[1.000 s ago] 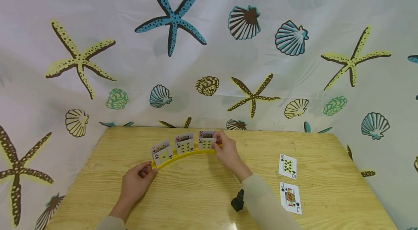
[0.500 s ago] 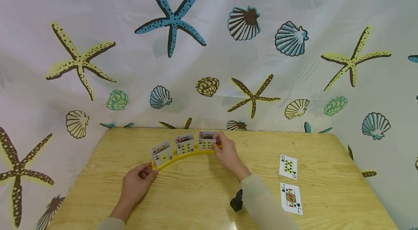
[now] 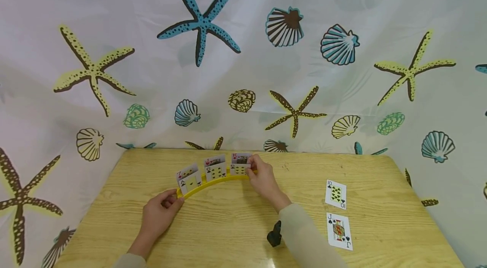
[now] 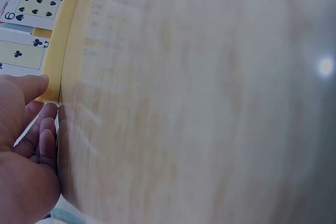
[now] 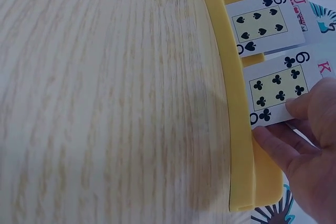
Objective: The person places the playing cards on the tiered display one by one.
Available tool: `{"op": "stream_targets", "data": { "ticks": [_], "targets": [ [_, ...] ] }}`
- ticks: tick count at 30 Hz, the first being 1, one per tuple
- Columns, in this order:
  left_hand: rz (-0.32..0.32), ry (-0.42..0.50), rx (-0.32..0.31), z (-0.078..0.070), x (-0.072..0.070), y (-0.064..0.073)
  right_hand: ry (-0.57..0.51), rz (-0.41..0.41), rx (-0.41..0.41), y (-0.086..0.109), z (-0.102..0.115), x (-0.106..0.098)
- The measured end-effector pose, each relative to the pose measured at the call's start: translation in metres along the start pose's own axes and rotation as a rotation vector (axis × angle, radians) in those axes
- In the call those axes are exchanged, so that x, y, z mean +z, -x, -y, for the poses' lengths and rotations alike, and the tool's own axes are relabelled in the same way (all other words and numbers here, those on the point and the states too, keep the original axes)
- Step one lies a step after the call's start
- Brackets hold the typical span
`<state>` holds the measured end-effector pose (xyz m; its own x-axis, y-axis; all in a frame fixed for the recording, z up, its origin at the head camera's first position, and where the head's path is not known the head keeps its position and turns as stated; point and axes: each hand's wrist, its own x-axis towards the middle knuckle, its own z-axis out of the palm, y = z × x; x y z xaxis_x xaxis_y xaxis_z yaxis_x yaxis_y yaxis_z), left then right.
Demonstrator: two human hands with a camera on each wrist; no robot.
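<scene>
A curved yellow card holder (image 3: 213, 181) stands on the table with playing cards upright in two rows. At its left end, my left hand (image 3: 157, 213) grips the tip, thumb on the front rail in the left wrist view. My right hand (image 3: 265, 179) pinches the right edge of a six of clubs (image 5: 275, 88), which stands in the front row before a red king (image 3: 241, 157). To its left are a six of spades (image 5: 265, 23) before a red jack (image 3: 214, 160), and an ace of clubs (image 3: 191, 182) before a red seven (image 3: 187, 170).
On the wooden table (image 3: 220, 234), a ten of clubs (image 3: 336, 194) and a jack of spades (image 3: 339, 231) lie face up at the right. A black wrist device (image 3: 274, 234) sits beside the right sleeve. A shell-patterned curtain (image 3: 243, 61) hangs behind the table.
The six of clubs has slid slightly down in the holder with my right hand, so more of the king shows above it. My left hand stays in place.
</scene>
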<state>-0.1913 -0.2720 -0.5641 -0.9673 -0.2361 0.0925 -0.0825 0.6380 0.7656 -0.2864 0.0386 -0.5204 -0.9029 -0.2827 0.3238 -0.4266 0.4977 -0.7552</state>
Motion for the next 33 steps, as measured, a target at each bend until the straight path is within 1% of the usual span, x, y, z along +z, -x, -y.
{"op": "stream_targets", "data": {
  "ticks": [9, 12, 20, 27, 33],
  "targets": [
    [0.0, 0.01, 0.006, 0.0, 0.0, 0.001, 0.0, 0.002, 0.018, 0.0, -0.004, 0.001],
    [0.001, 0.01, 0.004, -0.002, -0.001, 0.001, -0.004, 0.007, 0.043, -0.001, -0.003, 0.001],
    [0.009, 0.008, -0.006, -0.003, -0.001, 0.001, 0.028, -0.001, 0.062, 0.0, -0.003, -0.003],
    [0.004, 0.011, 0.001, -0.001, 0.0, 0.001, -0.016, -0.001, 0.102, 0.003, -0.001, -0.013],
    [0.004, 0.007, 0.0, -0.002, 0.0, 0.001, -0.011, -0.026, 0.089, 0.007, -0.005, -0.026]
  ]
}}
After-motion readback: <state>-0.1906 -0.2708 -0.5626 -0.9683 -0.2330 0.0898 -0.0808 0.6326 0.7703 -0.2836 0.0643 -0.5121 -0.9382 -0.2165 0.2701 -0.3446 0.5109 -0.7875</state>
